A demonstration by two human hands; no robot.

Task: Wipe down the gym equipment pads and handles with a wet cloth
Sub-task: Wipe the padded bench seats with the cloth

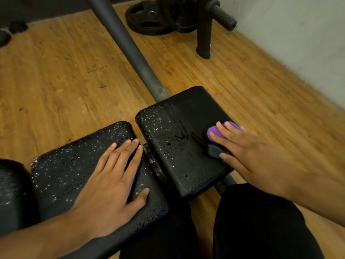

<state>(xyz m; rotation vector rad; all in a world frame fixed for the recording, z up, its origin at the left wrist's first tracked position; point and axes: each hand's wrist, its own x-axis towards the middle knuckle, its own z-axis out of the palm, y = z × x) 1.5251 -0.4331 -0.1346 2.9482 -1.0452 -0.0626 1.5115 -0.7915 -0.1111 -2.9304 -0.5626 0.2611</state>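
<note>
Head view takes in the wooden floor [56,81], then two black pads side by side, both beaded with water. My left hand [112,180] lies flat with fingers spread on the left pad [65,171], bracing. My right hand [248,152], fingers straight, presses the purple cloth [214,132] onto the right pad [177,128] near its right edge. The unwiped droplets lie left of the cloth, toward my left hand, so I judge the next stroke runs leftward.
</note>
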